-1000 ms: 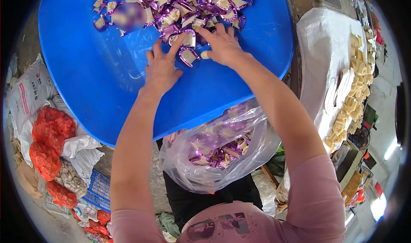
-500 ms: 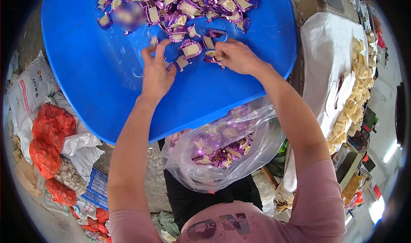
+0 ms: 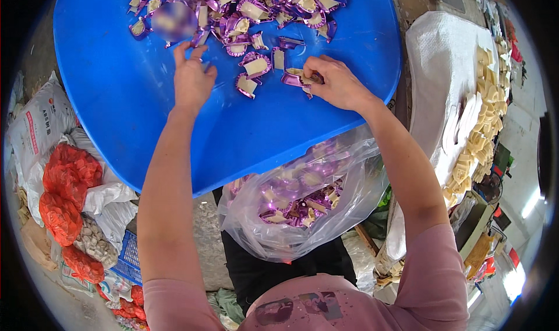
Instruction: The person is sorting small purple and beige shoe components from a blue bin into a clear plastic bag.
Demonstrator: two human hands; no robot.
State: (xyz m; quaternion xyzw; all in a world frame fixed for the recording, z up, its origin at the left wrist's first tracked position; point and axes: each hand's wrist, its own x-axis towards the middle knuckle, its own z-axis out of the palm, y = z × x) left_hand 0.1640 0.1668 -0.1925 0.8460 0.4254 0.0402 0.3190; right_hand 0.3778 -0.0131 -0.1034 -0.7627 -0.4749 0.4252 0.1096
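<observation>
On the blue tabletop (image 3: 134,98), my left hand (image 3: 194,79) reaches toward the left side of a heap of shiny purple plastic pieces (image 3: 256,10) with cream insides. Its fingers are apart, the tips beside a purple piece (image 3: 201,38); no hold on it shows. My right hand (image 3: 340,85) pinches a purple-and-cream piece (image 3: 294,78) low over the table, its fingers hiding part of it. Between the hands lie a few loose pieces, among them a scalloped piece (image 3: 255,66) and one nearer me (image 3: 247,85). A patch left of the heap is blurred.
Below the table's near edge, a clear plastic bag (image 3: 273,238) holds more purple pieces at my lap. A white woven sack (image 3: 437,69) and many cream parts (image 3: 483,121) lie at right. Red bags (image 3: 67,173) and a blue crate (image 3: 131,252) stand at left.
My left hand has moved left and slightly away from the loose pieces, toward the heap's left side. My right hand has shifted slightly right and nearer me, with the piece turned more into view.
</observation>
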